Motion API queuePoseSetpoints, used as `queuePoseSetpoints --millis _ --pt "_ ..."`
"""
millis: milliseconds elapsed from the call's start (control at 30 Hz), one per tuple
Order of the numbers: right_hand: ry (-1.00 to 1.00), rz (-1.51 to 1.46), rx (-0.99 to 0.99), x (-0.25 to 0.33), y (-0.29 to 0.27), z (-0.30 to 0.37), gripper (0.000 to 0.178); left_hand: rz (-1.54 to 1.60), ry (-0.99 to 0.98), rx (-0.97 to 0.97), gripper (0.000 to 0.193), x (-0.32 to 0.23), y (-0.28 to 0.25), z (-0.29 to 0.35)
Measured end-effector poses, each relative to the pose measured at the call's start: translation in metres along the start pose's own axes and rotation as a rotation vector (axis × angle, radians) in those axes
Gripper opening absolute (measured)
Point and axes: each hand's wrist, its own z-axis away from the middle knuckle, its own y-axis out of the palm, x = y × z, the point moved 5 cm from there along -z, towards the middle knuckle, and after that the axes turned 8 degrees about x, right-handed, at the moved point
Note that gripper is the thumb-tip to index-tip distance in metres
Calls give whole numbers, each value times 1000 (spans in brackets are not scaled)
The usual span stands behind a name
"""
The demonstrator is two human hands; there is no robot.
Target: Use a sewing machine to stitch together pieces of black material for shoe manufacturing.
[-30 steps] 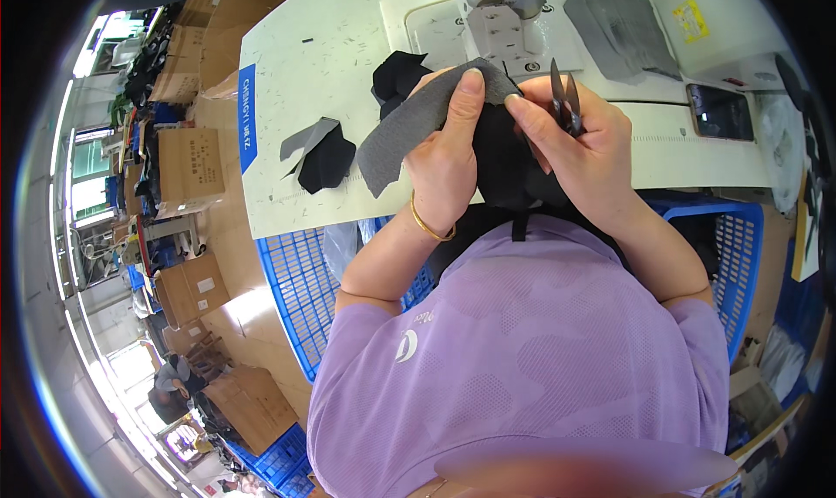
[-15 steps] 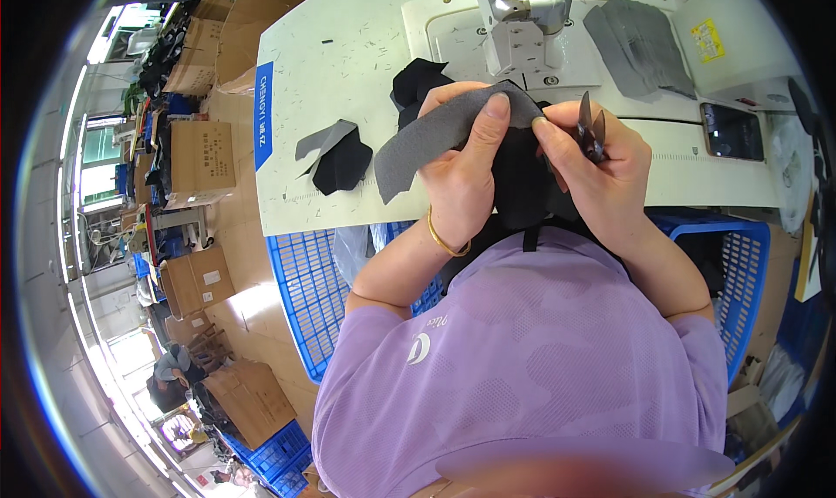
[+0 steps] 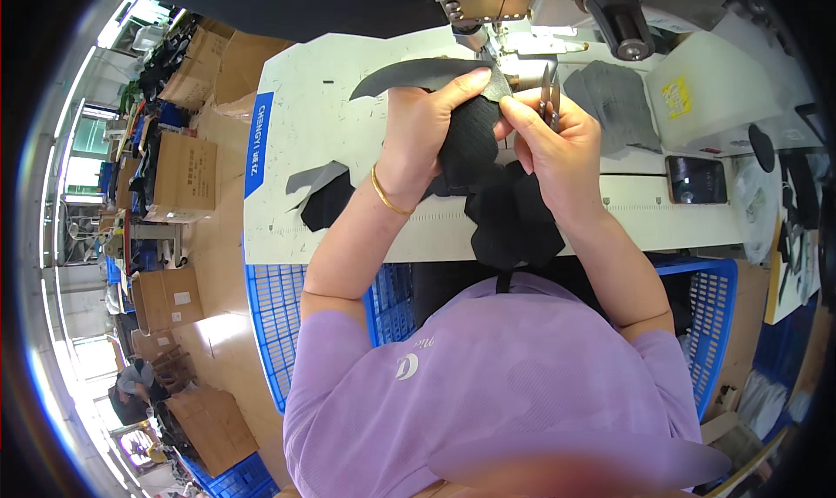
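My left hand [image 3: 422,124] is closed on a curved grey fabric piece [image 3: 405,74], thumb on top, close in front of the sewing machine needle area [image 3: 495,50]. Black fabric [image 3: 470,145] hangs below it between my hands, and more black pieces [image 3: 515,219] drape over the table's front edge. With thumb and forefinger, my right hand [image 3: 557,145] pinches the right end of the grey piece. Small scissors [image 3: 549,97] are tucked in that same hand, blades pointing up and away.
A grey and black fabric piece [image 3: 326,198] lies on the white table [image 3: 348,245] at left. Stacked grey pieces [image 3: 610,106] and a phone [image 3: 697,179] are at right. Blue baskets [image 3: 270,324] stand below the table edge. Cartons [image 3: 185,171] line the floor at left.
Both hands have moved away from me toward the machine with the fabric, still held. The view has shifted, so more of the machine head shows and black pieces now show over the table edge.
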Motion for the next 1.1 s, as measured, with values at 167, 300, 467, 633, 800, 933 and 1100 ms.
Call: queuePoseSetpoints --millis 167,300,467,633,800,933,1100 --pt "-28 -49 -2 4 1 -9 12 -39 49 12 13 -15 1 -12" --pt "-21 -37 -11 5 0 -10 13 -56 28 57 12 -20 4 -16" --pt "-31 -53 -9 3 1 -10 14 -74 20 53 12 -19 2 -20" --pt "-5 -60 -15 3 2 -9 13 -56 59 98 12 -15 -1 -26" --pt "0 -31 -34 2 3 -15 14 -146 87 140 10 -23 -2 -28" --pt "-6 -14 -31 4 4 -13 15 -164 37 164 14 -21 -6 -25" --pt "15 -40 -28 3 5 -11 17 -177 -62 286 17 -19 -9 -25"
